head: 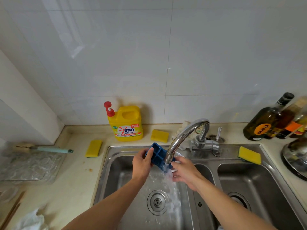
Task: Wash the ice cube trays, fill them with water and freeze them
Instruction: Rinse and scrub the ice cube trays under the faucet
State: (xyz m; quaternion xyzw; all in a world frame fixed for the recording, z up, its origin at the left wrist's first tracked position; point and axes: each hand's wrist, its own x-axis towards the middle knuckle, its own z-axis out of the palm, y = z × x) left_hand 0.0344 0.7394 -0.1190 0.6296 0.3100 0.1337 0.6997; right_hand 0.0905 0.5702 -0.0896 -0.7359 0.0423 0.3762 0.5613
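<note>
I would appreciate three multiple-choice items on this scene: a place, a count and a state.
1. Where is the blue ice cube tray? A. On the counter. B. Under the faucet, over the left basin. C. In a freezer.
2. How many yellow sponges are in view? A. One. B. Three. C. Five.
3. What is the faucet doing? A. Running. B. Shut off. C. Lying detached.
1 B: left hand and right hand hold it there; 2 B: one left of the sink, one behind, one on its right rim; 3 A: water pours off the tray.
</note>
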